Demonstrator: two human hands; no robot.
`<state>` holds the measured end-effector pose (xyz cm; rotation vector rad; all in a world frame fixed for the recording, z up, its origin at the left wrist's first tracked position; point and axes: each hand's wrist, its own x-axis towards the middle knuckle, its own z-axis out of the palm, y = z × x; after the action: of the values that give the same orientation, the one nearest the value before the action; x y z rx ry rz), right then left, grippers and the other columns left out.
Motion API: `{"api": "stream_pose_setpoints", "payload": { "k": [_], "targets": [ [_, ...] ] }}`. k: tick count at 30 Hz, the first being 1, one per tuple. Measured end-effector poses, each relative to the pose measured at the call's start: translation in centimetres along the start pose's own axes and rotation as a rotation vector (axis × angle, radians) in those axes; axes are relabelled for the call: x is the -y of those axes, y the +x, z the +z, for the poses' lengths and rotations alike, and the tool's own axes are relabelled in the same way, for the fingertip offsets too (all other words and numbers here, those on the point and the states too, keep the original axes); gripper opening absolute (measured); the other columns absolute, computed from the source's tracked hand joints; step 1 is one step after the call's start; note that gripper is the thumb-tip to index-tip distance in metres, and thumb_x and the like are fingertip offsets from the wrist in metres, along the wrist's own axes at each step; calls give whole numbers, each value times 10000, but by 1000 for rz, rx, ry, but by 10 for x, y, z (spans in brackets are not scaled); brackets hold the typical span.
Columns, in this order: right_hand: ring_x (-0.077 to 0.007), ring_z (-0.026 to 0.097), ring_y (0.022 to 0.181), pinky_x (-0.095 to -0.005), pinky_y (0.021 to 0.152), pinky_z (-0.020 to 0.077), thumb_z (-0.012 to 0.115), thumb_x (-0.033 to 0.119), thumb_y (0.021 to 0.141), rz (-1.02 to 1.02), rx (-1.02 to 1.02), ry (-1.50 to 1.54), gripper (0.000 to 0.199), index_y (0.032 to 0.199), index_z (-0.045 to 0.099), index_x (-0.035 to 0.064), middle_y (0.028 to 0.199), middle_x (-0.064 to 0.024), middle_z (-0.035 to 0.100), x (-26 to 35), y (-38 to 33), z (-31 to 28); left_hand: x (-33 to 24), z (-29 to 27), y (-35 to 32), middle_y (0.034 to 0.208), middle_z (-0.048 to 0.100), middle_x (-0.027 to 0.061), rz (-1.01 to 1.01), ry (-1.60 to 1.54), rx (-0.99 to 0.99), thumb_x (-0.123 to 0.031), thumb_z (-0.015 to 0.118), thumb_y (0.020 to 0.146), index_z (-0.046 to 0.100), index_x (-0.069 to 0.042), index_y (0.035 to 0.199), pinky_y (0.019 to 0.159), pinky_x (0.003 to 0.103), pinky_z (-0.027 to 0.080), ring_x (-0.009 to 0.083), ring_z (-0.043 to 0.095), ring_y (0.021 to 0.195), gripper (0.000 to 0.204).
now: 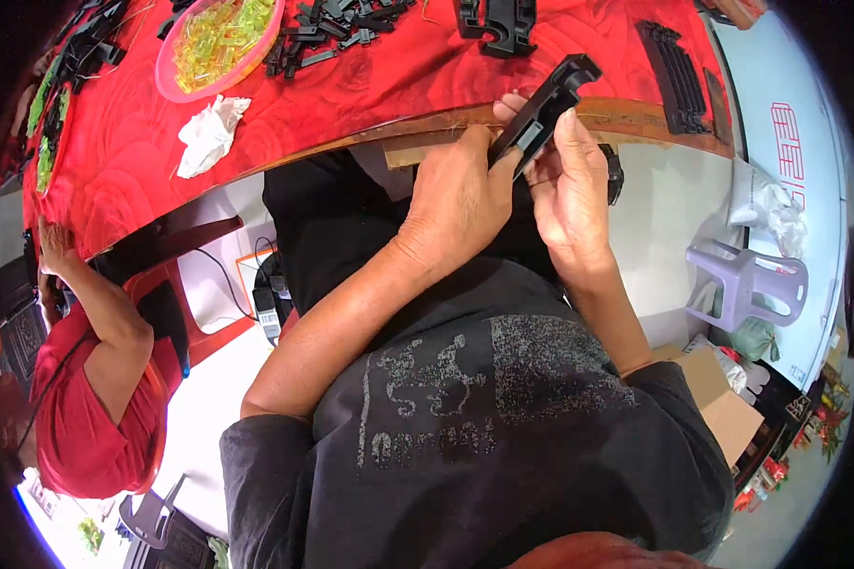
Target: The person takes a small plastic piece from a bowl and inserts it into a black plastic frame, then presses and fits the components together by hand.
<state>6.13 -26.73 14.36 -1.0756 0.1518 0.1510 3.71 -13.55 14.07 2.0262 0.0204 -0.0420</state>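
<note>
Both the left hand [460, 194] and the right hand [571, 194] pinch with their fingers a long black plastic part [544, 109] above the near edge of the red surface [370, 85], where, I think, a loose pinch could drop it to the floor.

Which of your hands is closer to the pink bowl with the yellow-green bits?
Left. The left hand grips the black plastic part on the side toward the pink bowl; the right hand holds it from the far side.
</note>
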Motion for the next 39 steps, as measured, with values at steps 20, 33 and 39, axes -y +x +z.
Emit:
{"api": "stream_pose_setpoints", "payload": {
  "k": [20,33,39],
  "targets": [
    [-282,679,1079,-371,954,547,480,288,1060,-20,-9,-9,349,1129,623,-23,1162,-197,679,5,-1,2,1,-3,-3,769,623,296,-13,-69,86,-149,549,952,535,67,1011,676,495,494,457,656,779,224],
    [-296,681,1076,-383,950,542,514,299,1046,-53,32,-10,337,1105,639,-9,1150,-202,687,3,1,2,1,4,-7,726,627,255,-3,-80,29,-132,571,953,529,51,952,631,478,494,434,655,710,188],
    [-291,685,1065,-373,939,545,487,298,1057,-47,28,-4,346,1108,638,-9,1150,-205,688,3,-1,1,-6,5,-11,728,606,292,-8,-72,-25,-125,604,939,528,40,939,641,508,480,492,632,780,182]
  ]
}}
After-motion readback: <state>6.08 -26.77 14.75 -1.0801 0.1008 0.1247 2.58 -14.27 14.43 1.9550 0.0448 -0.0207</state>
